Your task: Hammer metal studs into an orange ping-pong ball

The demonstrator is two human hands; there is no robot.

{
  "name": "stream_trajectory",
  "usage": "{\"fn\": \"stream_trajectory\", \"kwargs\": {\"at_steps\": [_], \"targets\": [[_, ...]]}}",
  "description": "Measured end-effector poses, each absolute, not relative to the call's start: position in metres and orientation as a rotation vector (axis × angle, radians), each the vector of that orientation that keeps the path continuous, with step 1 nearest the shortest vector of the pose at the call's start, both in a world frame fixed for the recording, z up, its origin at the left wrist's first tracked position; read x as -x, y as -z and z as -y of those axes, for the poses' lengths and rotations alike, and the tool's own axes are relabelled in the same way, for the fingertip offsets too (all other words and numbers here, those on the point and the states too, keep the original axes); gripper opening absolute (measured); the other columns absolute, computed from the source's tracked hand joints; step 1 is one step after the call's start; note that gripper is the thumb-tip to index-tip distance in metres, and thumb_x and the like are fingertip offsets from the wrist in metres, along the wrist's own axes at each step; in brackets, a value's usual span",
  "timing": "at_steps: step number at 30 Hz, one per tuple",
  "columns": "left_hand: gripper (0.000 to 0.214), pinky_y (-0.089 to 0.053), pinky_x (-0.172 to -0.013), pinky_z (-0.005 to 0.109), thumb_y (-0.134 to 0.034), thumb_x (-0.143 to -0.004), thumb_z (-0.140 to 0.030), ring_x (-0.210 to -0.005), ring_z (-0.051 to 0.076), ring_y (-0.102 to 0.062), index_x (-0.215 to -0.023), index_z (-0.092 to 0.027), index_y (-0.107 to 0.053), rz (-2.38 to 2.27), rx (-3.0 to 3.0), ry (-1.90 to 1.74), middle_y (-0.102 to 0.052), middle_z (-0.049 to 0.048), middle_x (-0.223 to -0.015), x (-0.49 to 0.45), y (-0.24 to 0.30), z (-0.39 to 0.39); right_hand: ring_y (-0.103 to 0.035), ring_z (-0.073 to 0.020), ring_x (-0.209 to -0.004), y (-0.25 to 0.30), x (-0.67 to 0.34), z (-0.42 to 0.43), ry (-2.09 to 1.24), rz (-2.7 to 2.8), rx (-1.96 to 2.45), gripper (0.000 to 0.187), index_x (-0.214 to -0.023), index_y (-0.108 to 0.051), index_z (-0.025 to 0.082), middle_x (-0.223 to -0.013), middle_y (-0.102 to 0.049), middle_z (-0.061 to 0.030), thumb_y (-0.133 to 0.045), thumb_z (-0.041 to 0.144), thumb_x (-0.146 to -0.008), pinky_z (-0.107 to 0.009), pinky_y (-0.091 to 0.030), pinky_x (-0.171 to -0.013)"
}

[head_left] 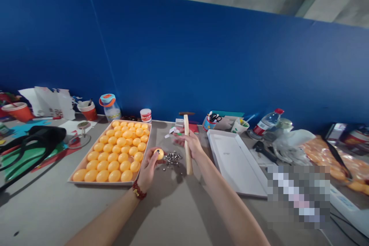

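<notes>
My left hand [150, 167] pinches one orange ball [158, 153] just right of a tray [75, 175] packed with several more orange balls [115, 153]. My right hand [191, 144] is closed round the wooden handle of a small hammer [187, 150], held upright with its metal head at the top. Between the two hands a heap of small shiny metal pieces [172, 158] lies on the grey table [173, 211].
An empty white tray [236, 161] lies right of my right arm. Behind stand a white jar [146, 115], a clear bottle with an orange lid [108, 107], red cups [20, 111], a pen cup with scissors [210, 122] and a water bottle [266, 122]. A black bag [31, 142] lies left, a bag of orange balls [331, 157] right.
</notes>
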State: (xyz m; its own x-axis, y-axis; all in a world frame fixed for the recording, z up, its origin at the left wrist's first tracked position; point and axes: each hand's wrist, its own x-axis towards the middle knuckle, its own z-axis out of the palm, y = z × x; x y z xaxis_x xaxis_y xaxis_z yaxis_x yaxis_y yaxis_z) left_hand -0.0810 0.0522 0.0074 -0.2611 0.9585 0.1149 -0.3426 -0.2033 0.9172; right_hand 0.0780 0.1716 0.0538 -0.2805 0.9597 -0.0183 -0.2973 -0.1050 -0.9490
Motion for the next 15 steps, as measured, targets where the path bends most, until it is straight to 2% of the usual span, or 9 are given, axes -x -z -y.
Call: {"fn": "stream_trajectory", "kwargs": {"at_steps": [4, 7, 9, 11, 13, 15], "targets": [[0.024, -0.056, -0.071, 0.036, -0.053, -0.087, -0.045, -0.096, 0.026, -0.063, -0.097, -0.023, -0.058, -1.066, -0.926, -1.634, -0.064, 0.0064, -0.096, 0.081, -0.003, -0.053, -0.069, -0.0211, -0.086, -0.066, -0.077, -0.172, -1.540, 1.346, 0.857, 0.027, -0.088, -0.050, 0.022, -0.129, -0.055, -0.0041, -0.066, 0.028, -0.068, -0.028, -0.058, -0.052], [0.025, -0.056, -0.069, 0.037, -0.052, -0.087, -0.046, -0.090, 0.026, -0.064, -0.095, -0.023, -0.059, -1.094, -0.929, -1.617, -0.066, 0.0056, -0.094, 0.080, -0.003, -0.054, -0.068, -0.0140, -0.067, -0.060, -0.088, -0.172, -1.345, 1.419, 1.029, 0.028, -0.091, -0.049, 0.022, -0.124, -0.058, -0.0046, -0.063, 0.031, -0.068, -0.021, -0.051, -0.042], [0.026, -0.056, -0.068, 0.037, -0.053, -0.087, -0.046, -0.087, 0.025, -0.064, -0.095, -0.022, -0.059, -1.103, -0.950, -1.599, -0.066, 0.0060, -0.093, 0.079, -0.004, -0.053, -0.063, -0.0095, -0.053, -0.052, -0.097, -0.171, -1.259, 1.427, 1.115, 0.027, -0.091, -0.050, 0.022, -0.108, -0.065, -0.0034, -0.061, 0.030, -0.068, -0.017, -0.044, -0.036], [0.028, -0.056, -0.067, 0.036, -0.053, -0.086, -0.047, -0.087, 0.026, -0.064, -0.095, -0.021, -0.059, -1.106, -0.966, -1.590, -0.065, 0.0069, -0.092, 0.078, -0.005, -0.052, -0.054, -0.0070, -0.042, -0.043, -0.106, -0.169, -1.195, 1.438, 1.197, 0.024, -0.088, -0.051, 0.021, -0.083, -0.067, 0.0006, -0.060, 0.029, -0.068, -0.016, -0.038, -0.033], [0.030, -0.057, -0.066, 0.036, -0.054, -0.085, -0.048, -0.088, 0.025, -0.063, -0.094, -0.019, -0.059, -1.100, -0.967, -1.594, -0.064, 0.0069, -0.090, 0.078, -0.006, -0.051, -0.047, -0.0072, -0.036, -0.036, -0.115, -0.165, -1.148, 1.459, 1.280, 0.021, -0.086, -0.052, 0.020, -0.061, -0.059, 0.0054, -0.059, 0.031, -0.070, -0.016, -0.035, -0.031], [0.032, -0.057, -0.066, 0.034, -0.054, -0.085, -0.048, -0.087, 0.024, -0.063, -0.095, -0.019, -0.059, -1.087, -0.969, -1.587, -0.064, 0.0063, -0.090, 0.078, -0.007, -0.052, -0.044, -0.0085, -0.033, -0.030, -0.124, -0.157, -1.120, 1.490, 1.353, 0.019, -0.085, -0.051, 0.020, -0.051, -0.052, 0.0079, -0.056, 0.035, -0.073, -0.017, -0.032, -0.029]]}}
